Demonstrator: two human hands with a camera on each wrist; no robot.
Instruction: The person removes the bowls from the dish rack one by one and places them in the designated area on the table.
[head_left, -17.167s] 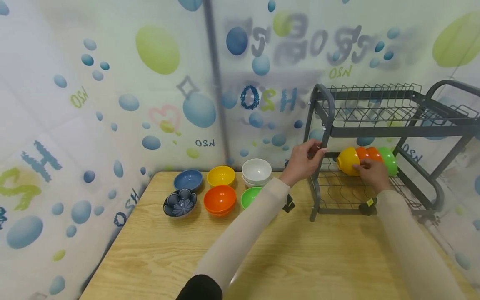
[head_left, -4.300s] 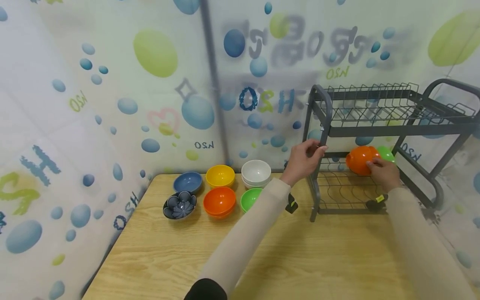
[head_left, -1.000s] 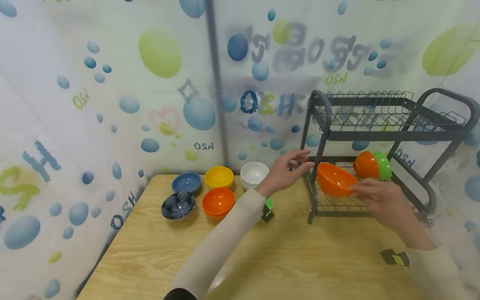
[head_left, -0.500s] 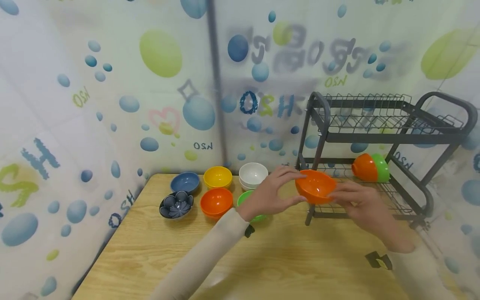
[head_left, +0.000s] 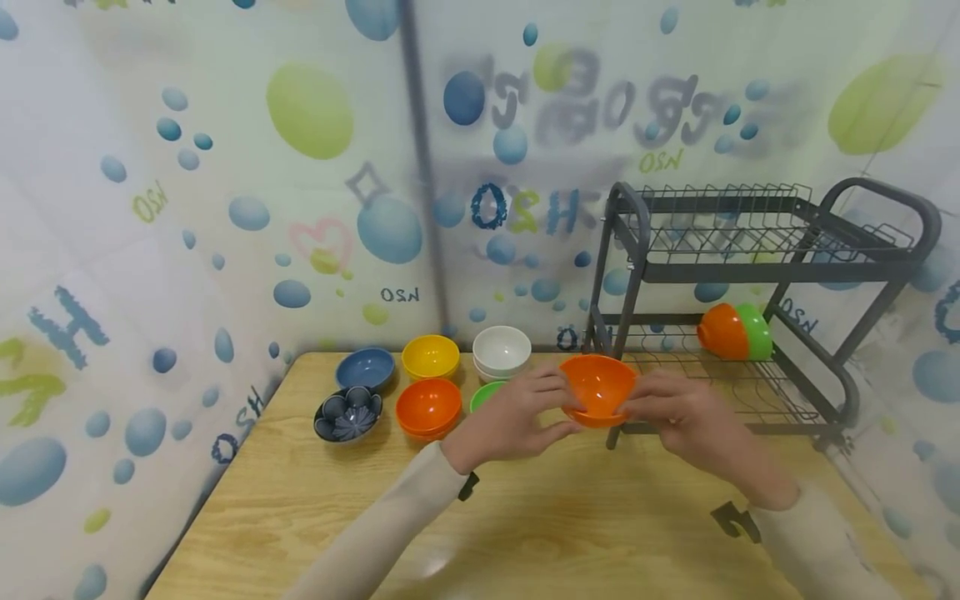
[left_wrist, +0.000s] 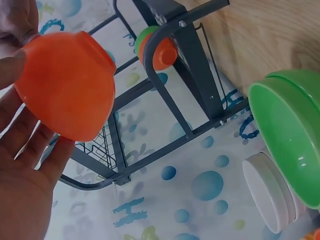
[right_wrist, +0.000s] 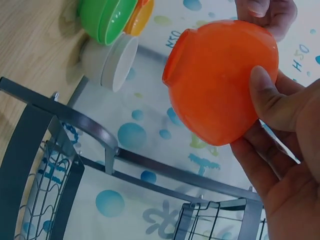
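Note:
An orange bowl (head_left: 600, 390) is held in the air between both hands, left of the rack's lower front corner, its inside tilted toward the head camera. My right hand (head_left: 690, 421) pinches its right rim, the thumb against the outer wall in the right wrist view. The left hand (head_left: 510, 417) holds the opposite side, its fingers spread along the bowl in the left wrist view. On the rack's lower shelf, another orange bowl (head_left: 722, 331) lies on its side against a green bowl (head_left: 756, 332).
The dark two-tier dish rack (head_left: 772, 272) stands at right. Along the table's back left are a blue bowl (head_left: 365, 370), flower-shaped dark bowl (head_left: 348, 415), yellow bowl (head_left: 431, 358), stacked orange bowls (head_left: 428, 407), stacked white bowls (head_left: 502, 350) and green bowls (left_wrist: 287, 135).
The yellow bowl has gone from the rack. My right hand has since taken an orange bowl off the lower shelf and moved it left; the left hand has left the rack post and joined it.

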